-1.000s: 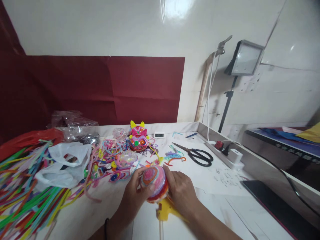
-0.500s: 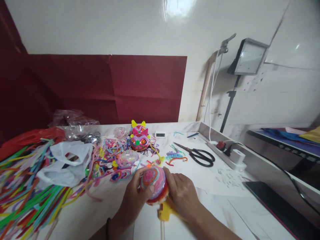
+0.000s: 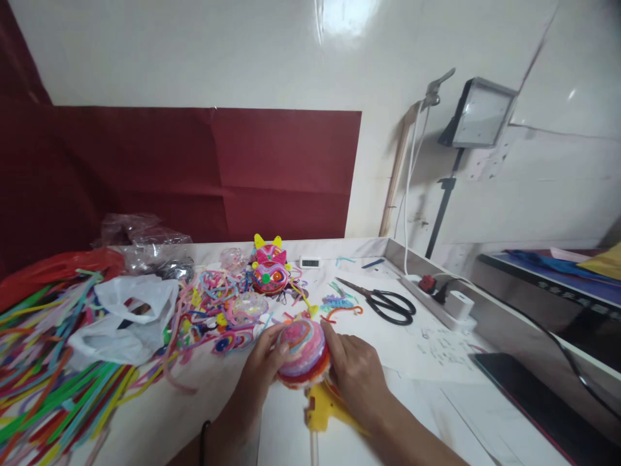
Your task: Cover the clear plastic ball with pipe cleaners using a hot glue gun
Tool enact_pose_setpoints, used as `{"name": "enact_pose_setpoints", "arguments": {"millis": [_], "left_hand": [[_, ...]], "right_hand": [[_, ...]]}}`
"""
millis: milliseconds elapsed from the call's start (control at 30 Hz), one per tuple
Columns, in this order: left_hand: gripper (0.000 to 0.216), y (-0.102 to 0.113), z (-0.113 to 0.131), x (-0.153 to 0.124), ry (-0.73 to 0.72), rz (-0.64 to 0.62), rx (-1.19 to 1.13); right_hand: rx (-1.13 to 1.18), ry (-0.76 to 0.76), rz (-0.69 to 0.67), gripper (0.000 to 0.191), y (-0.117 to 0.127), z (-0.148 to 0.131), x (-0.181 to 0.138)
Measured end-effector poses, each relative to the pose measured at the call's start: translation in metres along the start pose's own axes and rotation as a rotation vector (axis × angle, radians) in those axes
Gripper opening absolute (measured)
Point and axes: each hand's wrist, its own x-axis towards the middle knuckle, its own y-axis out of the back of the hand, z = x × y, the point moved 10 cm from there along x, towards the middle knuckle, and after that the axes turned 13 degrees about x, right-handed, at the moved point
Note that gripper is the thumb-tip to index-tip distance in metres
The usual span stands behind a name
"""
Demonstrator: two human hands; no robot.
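Between both hands is a ball (image 3: 301,355) covered in coiled pink, blue, purple and red fuzzy pipe cleaners. My left hand (image 3: 264,362) grips it from the left, thumb resting on its top. My right hand (image 3: 356,369) closes on its right side, the fingers partly hidden behind it. Just below the ball shows a yellow glue gun (image 3: 319,414) with a pale glue stick (image 3: 314,446) out of its back. Its handle runs under my right wrist; whether that hand touches it I cannot tell.
Black-handled scissors (image 3: 388,305) lie right of centre. Loose pipe cleaners (image 3: 63,388) and a white plastic bag (image 3: 130,330) fill the left. A cat-eared decorated figure (image 3: 270,268) and a small digital display (image 3: 310,262) stand behind. A power strip (image 3: 444,307) and dark phone-like slab (image 3: 533,401) are right.
The ball has shifted slightly up and right and turned a little in the hands. My left thumb has moved higher on it, and more of the glue gun shows.
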Motion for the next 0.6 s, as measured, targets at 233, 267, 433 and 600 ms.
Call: {"name": "enact_pose_setpoints", "arguments": {"millis": [233, 267, 433, 600], "left_hand": [[0.055, -0.006, -0.019, -0.006, 0.229, -0.041, -0.194], [0.053, -0.006, -0.019, -0.005, 0.227, -0.040, -0.194], [0.051, -0.004, -0.017, -0.001, 0.176, -0.023, -0.134], [0.055, 0.005, 0.000, 0.004, 0.012, 0.001, 0.004]], "right_hand": [[0.018, -0.072, 0.023, 0.049, 0.001, 0.015, -0.003], [0.023, -0.088, 0.024, 0.048, 0.001, 0.017, -0.003], [0.073, -0.206, 0.004, 0.038, -0.001, 0.029, -0.005], [0.159, -0.325, -0.040, 0.042, -0.007, 0.040, -0.009]]}}
